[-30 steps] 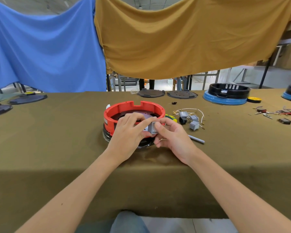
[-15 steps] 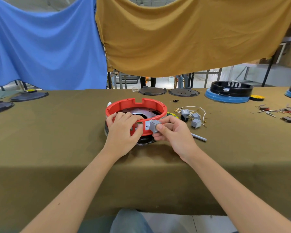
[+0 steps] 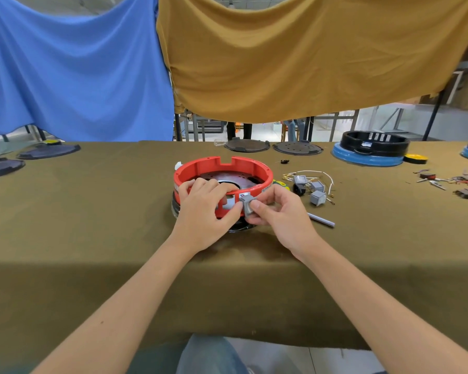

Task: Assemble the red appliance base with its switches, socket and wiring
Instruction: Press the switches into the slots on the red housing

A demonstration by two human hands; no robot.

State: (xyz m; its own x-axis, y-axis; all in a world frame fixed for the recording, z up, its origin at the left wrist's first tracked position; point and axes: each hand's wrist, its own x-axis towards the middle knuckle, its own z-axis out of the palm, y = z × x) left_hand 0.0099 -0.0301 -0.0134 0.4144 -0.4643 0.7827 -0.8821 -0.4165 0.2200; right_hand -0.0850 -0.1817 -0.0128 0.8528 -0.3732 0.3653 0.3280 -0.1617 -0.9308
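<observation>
Head view, looking down at a table [image 3: 65, 211] draped in olive-brown cloth. Near the middle, a round red appliance base [image 3: 223, 174], open side up, seated on a dark ring. Left hand [image 3: 203, 211] draped over the near rim, fingers curled inside, thumb against the outer wall, gripping the base. Right hand [image 3: 277, 211] just beside it, pinching a small grey switch [image 3: 247, 203] between thumb and fingertips, pressed against the front wall of the base next to a rectangular cut-out. To the right, loose grey switches [image 3: 317, 197] tangled with white wiring [image 3: 319, 174], and a small grey rod [image 3: 320, 220] lying near the right wrist. Farther back right, a black-and-blue base [image 3: 370, 152]. Behind, blue and mustard cloths hanging.
</observation>
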